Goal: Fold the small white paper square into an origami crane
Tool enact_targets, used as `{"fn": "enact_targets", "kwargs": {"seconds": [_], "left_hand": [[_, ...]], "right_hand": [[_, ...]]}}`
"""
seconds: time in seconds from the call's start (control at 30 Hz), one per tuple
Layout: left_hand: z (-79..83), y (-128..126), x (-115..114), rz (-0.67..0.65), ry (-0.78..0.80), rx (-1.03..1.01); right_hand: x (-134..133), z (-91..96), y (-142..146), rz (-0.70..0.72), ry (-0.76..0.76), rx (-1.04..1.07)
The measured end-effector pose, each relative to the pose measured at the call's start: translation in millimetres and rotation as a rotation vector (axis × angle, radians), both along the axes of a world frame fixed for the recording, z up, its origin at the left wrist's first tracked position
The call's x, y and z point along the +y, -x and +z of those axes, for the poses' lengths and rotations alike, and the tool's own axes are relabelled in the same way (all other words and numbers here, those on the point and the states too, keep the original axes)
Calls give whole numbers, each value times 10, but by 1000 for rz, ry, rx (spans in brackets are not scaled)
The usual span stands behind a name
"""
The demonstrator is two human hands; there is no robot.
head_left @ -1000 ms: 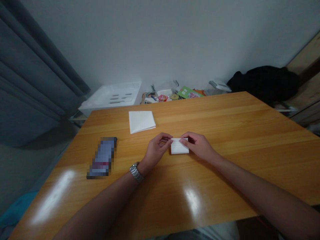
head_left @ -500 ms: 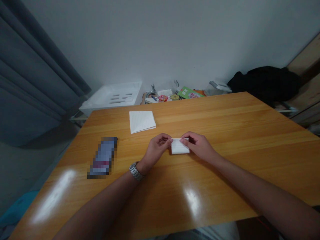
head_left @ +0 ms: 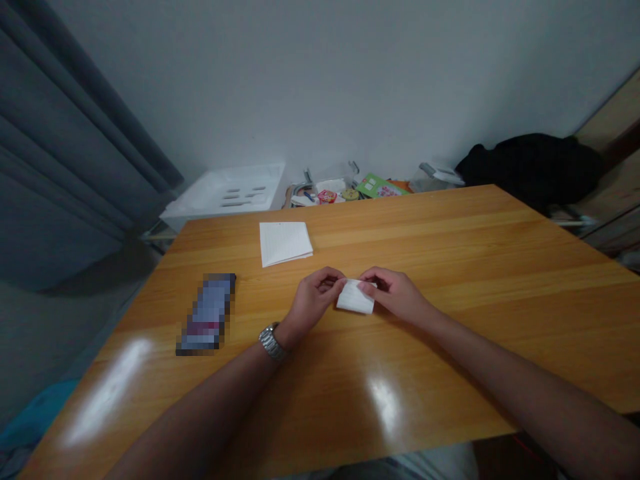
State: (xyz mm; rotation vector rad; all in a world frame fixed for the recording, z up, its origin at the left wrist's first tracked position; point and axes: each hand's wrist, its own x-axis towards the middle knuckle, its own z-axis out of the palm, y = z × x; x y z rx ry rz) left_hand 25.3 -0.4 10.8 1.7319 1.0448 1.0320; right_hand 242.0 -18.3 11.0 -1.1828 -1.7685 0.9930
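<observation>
1. head view: the left hand (head_left: 314, 300) and the right hand (head_left: 395, 297) meet near the middle of the worktop (head_left: 450, 240), and the fingers of both are pinched on the far edge of a small folded white paper (head_left: 355, 299).
2. the paper sits tilted between the two hands, just above the wood.
3. a silver wristwatch (head_left: 271, 343) is on the left wrist.
4. a larger folded sheet (head_left: 285, 243) lies toward the far edge, and a phone (head_left: 207, 323) lies toward the left edge.

Glossy varnished wood table (head_left: 450, 267); matt white folded paper (head_left: 355, 298); lined paper sheet (head_left: 285, 243); shiny metal watch (head_left: 271, 343); matt cloth curtain (head_left: 60, 173).
</observation>
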Motion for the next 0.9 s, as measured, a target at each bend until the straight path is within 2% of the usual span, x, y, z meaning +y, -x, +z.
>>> {"fn": "enact_targets", "kwargs": {"seconds": [0.23, 0.37, 0.6, 0.9], "left_hand": [[63, 39, 11, -75, -94, 155], [65, 24, 2, -71, -58, 126], [-11, -4, 11, -83, 75, -18], [19, -7, 6, -47, 51, 7]], "right_hand": [[-21, 28, -24, 107, 101, -66], [-22, 29, -26, 78, 95, -68], [8, 27, -59, -13, 67, 53], [17, 22, -48, -76, 87, 135]]}}
